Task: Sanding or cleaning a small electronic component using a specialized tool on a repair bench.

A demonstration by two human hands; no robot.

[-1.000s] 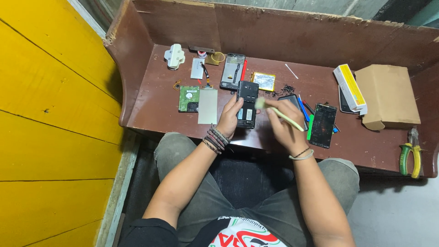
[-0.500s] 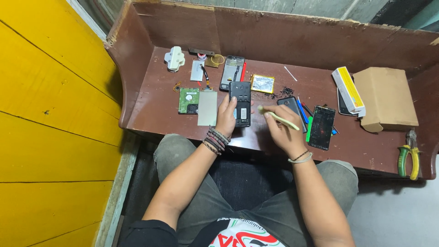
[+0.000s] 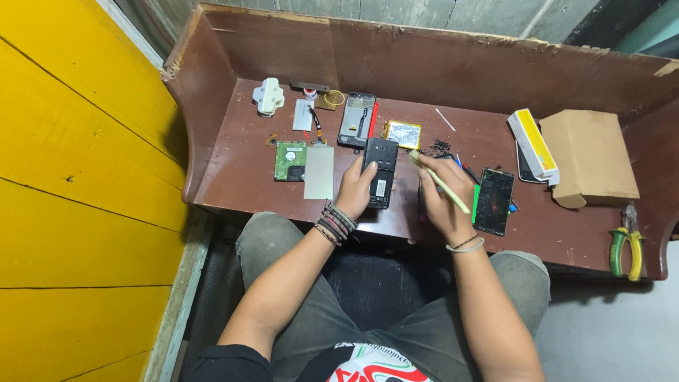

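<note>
Brown wood makes up the worktop (image 3: pixel 233 177), with a yellow wall to one side of it. A black phone (image 3: pixel 380 172) lies open near the front edge of the worktop. The left hand (image 3: pixel 356 187) rests on the phone, its grip closed on the phone's side to pin it flat. The right hand (image 3: pixel 444 192) is just beside the phone, its grip clamped on a pale green brush (image 3: pixel 440 182) whose tip points at the top of the phone. A green board (image 3: pixel 290 160) and a grey plate (image 3: pixel 319 172) lie on the far side of the left hand. A cracked screen (image 3: pixel 494 201) lies past the right hand. A brown box (image 3: pixel 590 157) and pliers (image 3: pixel 626 249) sit much farther that way.
</note>
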